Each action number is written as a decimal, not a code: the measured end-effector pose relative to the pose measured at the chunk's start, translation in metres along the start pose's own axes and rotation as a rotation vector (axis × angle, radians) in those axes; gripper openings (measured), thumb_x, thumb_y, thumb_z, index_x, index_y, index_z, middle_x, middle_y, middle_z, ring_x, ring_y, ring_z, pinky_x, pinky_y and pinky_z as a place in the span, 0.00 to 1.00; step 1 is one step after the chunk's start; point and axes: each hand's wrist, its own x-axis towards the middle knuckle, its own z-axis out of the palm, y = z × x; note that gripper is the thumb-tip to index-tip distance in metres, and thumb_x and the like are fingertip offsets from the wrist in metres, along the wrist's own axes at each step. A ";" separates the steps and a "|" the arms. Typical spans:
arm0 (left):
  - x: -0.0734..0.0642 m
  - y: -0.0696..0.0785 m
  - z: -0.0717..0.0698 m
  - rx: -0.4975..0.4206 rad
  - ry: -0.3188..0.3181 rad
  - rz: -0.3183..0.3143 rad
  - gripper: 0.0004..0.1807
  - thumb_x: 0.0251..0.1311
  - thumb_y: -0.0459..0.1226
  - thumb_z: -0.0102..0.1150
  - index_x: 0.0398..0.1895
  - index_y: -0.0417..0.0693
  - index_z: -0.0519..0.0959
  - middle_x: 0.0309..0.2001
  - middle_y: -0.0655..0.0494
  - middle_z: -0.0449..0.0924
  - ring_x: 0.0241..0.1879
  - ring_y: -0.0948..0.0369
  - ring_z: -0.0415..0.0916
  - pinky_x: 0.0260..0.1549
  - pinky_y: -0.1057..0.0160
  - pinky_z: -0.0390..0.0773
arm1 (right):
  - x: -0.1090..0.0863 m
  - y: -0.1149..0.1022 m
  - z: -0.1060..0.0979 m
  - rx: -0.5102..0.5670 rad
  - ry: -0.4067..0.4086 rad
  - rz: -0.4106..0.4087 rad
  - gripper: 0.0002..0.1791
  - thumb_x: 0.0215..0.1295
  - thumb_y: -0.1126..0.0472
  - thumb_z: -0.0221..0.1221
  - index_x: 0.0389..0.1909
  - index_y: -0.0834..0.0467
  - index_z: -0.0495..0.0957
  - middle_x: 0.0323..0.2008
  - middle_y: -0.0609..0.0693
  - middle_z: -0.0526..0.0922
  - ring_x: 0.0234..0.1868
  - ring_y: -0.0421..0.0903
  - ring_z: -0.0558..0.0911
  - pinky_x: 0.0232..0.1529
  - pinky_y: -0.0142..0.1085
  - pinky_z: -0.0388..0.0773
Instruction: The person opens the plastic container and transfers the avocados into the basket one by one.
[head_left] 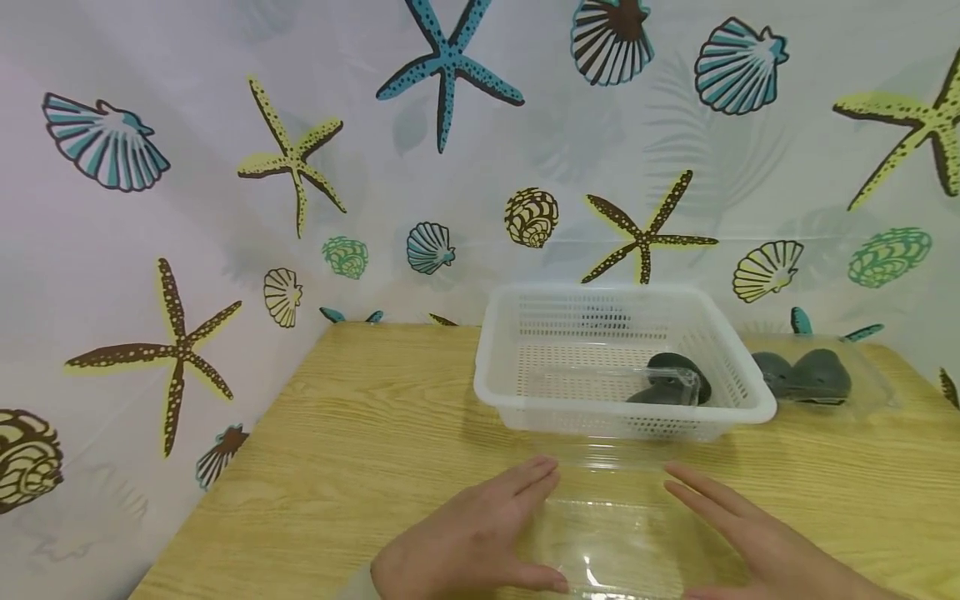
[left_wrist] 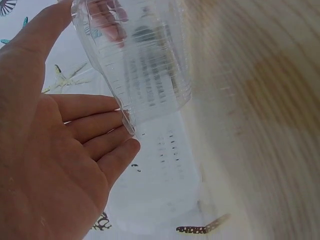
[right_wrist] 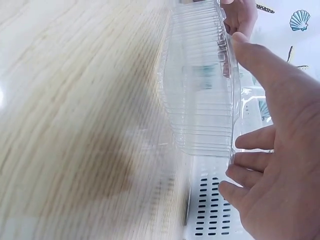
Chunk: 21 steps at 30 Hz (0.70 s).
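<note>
A clear plastic clamshell box (head_left: 622, 542) lies open on the wooden table between the two hands, its lid raised on the far side and overlapping the basket in the head view. My left hand (head_left: 472, 533) is at the box's left side. In the left wrist view its straight fingers (left_wrist: 107, 125) reach the rim, with the thumb at the near end. At the right side is my right hand (head_left: 757, 533), thumb and fingers spread along that edge. The right wrist view has its fingertips (right_wrist: 240, 172) right at the rim. Nothing lies inside the box.
Behind the box stands a white perforated plastic basket (head_left: 630, 421) with dark, avocado-like fruits (head_left: 678, 375) in its right part. To its right, another clear plastic box (head_left: 870, 387) holds two similar dark fruits (head_left: 821, 375). A shell-and-starfish patterned cloth (head_left: 480, 200) hangs behind the wooden table (head_left: 360, 425).
</note>
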 end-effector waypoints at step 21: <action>-0.024 -0.034 -0.028 -0.196 -0.166 -0.222 0.59 0.47 0.63 0.68 0.77 0.43 0.56 0.79 0.52 0.51 0.78 0.56 0.51 0.72 0.52 0.62 | 0.050 -0.044 0.014 0.005 -0.088 0.124 0.56 0.52 0.29 0.65 0.77 0.49 0.55 0.73 0.50 0.64 0.65 0.51 0.73 0.54 0.43 0.81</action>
